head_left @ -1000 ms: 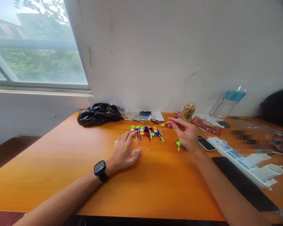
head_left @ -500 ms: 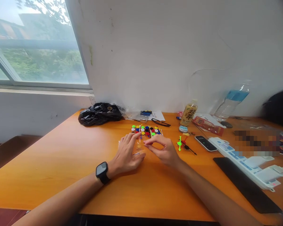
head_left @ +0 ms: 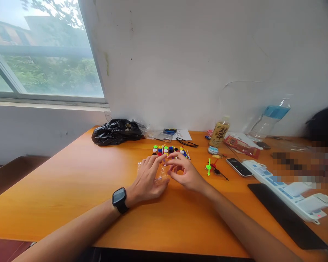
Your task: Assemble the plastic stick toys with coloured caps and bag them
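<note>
My left hand [head_left: 147, 177], with a black watch [head_left: 119, 198] on its wrist, curves around a small clear plastic piece [head_left: 162, 171]. Its fingers lie over the far side and its thumb is at the near side. My right hand [head_left: 186, 175] faces it, fingers bent, with the fingertips by the plastic's right edge. Whether these fingertips pinch anything small cannot be made out. Just beyond both hands lie rows of coloured round pieces [head_left: 166, 149], partly hidden by my fingers. To the right are a green arrow-shaped piece [head_left: 208, 167] and a black arrow-shaped piece [head_left: 221, 174].
A black plastic bag [head_left: 116, 131] lies at the back left of the wooden table [head_left: 71, 189]. On the right are a drink bottle [head_left: 220, 131], a phone-like device [head_left: 238, 167], a white power strip [head_left: 276, 185] and a black mat [head_left: 284, 214]. A larger bottle [head_left: 270, 118] leans behind.
My right hand's fingers have spread from a pinch, and its index finger now reaches towards my left fingertips. My left hand has stayed around the clear plastic.
</note>
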Motion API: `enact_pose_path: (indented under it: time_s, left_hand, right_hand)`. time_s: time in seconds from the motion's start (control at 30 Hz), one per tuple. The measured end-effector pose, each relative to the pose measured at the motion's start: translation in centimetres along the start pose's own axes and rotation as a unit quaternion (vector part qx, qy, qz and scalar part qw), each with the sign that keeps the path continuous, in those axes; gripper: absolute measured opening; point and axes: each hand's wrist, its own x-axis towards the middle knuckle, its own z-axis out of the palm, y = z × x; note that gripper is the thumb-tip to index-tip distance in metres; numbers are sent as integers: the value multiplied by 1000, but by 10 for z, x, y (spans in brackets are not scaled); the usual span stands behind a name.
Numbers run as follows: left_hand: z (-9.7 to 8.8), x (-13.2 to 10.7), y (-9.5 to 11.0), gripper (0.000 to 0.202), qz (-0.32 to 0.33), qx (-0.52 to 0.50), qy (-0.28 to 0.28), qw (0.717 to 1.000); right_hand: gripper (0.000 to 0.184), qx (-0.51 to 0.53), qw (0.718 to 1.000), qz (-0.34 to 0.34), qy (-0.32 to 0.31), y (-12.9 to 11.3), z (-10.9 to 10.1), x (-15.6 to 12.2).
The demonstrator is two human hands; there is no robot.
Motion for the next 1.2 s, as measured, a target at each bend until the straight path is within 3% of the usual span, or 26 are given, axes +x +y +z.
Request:
enact_pose_path:
  time_s: [0.2, 0.4, 0.47, 0.57, 0.67, 0.73, 0.83, 0.9, 0.97, 1.03, 1.2]
  left_hand:
    - [-1, 0, -9, 86, 3, -14, -27, 1000]
    - [-5, 0, -18, 99, 1, -38, -64, 997]
    - [-5, 0, -21, 101, -6, -46, -78, 996]
    - [-3, -1, -26, 100, -21, -61, -83, 994]
    - [-2, -1, -27, 97, -30, -70, -81, 994]
    - [-2, 0, -26, 96, -26, -68, -83, 994]
    - [-3, 0, -25, 93, -22, -57, -92, 994]
    - [-3, 0, -24, 92, -26, -47, -101, 993]
    - [-3, 0, -25, 94, -32, -34, -113, 993]
    - [-2, -1, -26, 96, -36, -21, -128, 991]
    - [-3, -2, -27, 95, -38, -8, -144, 989]
  right_hand:
    - [26, 108, 993, 42, 5, 4, -9, 2]
    - [12, 166, 983, 71, 32, 6, -27, 6]
    - [18, 175, 980, 93, 24, 6, -35, 8]
    - [42, 190, 975, 110, 32, 11, -49, 11]
    - [50, 123, 982, 115, 87, 25, -74, 14]
    - [39, -29, 985, 114, 124, 36, -98, 13]
    - [20, -322, 930, 134, 119, 50, -139, 6]
    - [18, -397, 896, 188, 61, 56, -160, -1]
    - [17, -398, 886, 237, 0, 62, -172, -7]
    - [17, -356, 894, 270, -35, 67, -176, -11]
    - [25, -191, 926, 324, -41, 77, -168, -13]
